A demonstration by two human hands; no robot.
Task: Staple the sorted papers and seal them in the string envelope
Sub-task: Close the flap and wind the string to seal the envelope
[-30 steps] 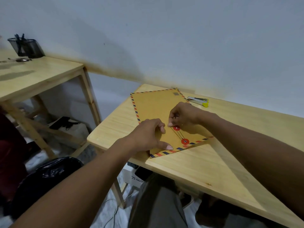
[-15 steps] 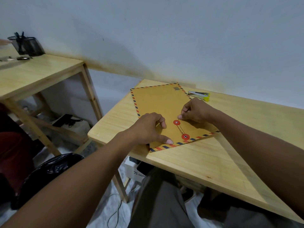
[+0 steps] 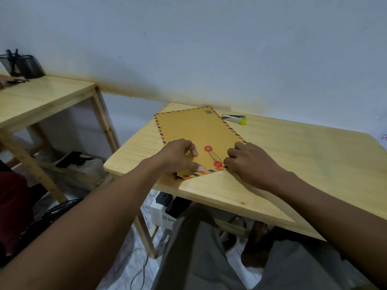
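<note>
Currently envelope [image 3: 196, 135] lies flat at the bench's [image 3: 293, 155] near-left corner, string wound between both red discs. Left hand [image 3: 178, 156] presses its left side, fingers loosely curled; right hand [image 3: 249, 162] curled at its right edge, grip unclear. Stapler [image 3: 234, 118] at far edge.

**Counts on and around the desks**

2 wooden tables: 1 near [image 3: 272, 155], 1 at left [image 3: 41, 97]. 1 envelope [image 3: 194, 130] with 2 red discs [image 3: 208, 148] [image 3: 218, 164]. 1 stapler [image 3: 234, 118]. 2 hands: left [image 3: 178, 156], right [image 3: 249, 162]. 1 mesh pen holder [image 3: 23, 64]. 1 white box [image 3: 161, 214] under the near table.
</note>
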